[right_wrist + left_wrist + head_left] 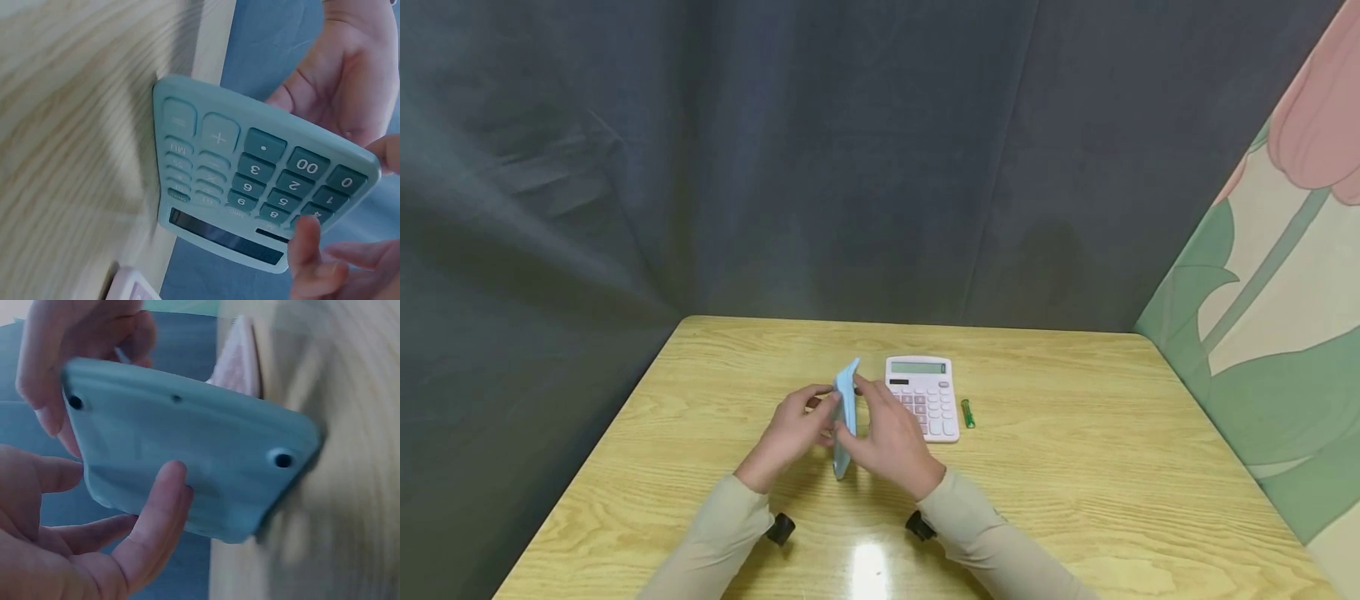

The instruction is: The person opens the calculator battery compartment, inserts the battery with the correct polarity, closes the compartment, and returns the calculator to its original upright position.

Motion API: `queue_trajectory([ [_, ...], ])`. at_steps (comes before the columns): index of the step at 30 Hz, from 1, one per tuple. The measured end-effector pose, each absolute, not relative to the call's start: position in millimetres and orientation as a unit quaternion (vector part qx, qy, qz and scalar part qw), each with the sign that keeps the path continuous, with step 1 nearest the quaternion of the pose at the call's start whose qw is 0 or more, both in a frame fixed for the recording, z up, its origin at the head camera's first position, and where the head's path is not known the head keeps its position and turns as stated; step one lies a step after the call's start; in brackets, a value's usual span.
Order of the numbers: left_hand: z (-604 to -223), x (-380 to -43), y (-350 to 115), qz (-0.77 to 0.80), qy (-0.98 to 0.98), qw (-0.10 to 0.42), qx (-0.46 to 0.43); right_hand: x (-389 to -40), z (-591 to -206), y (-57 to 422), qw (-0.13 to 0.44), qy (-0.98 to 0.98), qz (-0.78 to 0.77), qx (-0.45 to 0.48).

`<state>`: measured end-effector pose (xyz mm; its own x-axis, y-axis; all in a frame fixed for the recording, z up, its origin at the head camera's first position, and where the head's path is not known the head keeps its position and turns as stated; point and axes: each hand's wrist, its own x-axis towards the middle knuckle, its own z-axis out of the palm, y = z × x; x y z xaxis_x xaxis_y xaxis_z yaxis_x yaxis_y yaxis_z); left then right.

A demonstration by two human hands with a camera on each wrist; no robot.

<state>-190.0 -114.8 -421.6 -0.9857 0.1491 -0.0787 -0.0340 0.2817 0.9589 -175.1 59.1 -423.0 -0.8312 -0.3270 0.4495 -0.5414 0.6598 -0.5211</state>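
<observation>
A light blue calculator (846, 400) stands tilted on edge over the table between both hands. Its back (206, 444), with dark round feet, faces the left hand; the keys and dark display (225, 237) face the right. Fingers of my left hand (793, 427) lie across the back and around the display end. My right hand (891, 435) holds it from the keypad side, a fingertip over the keys and the thumb at the near upper corner. The calculator's lower corner is right at the tabletop.
A pale pink calculator (934, 408) lies flat just right of my right hand, its display lit. Beside it lies a small green cylinder, battery-like (967, 414). Dark curtain (880, 167) hangs behind the wooden table (1075, 467); a flower-patterned panel (1262, 375) stands at right.
</observation>
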Motion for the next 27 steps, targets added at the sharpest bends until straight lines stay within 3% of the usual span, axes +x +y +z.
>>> queue_trajectory([
  [7, -410.4, -186.8, -115.9, 0.587, 0.805, 0.07, 0.041, -172.2, -423.2, 57.8, 0.11, -0.896, 0.347, 0.254],
  [14, -407.8, -186.2, -116.9, 0.508, 0.86, 0.02, 0.047, -171.9, -423.5, 57.9, 0.088, -0.896, 0.335, 0.279],
  [27, -409.6, -187.0, -118.9, 0.531, 0.847, 0.021, 0.001, -173.2, -428.9, 58.2, 0.003, -0.913, 0.311, 0.266],
])
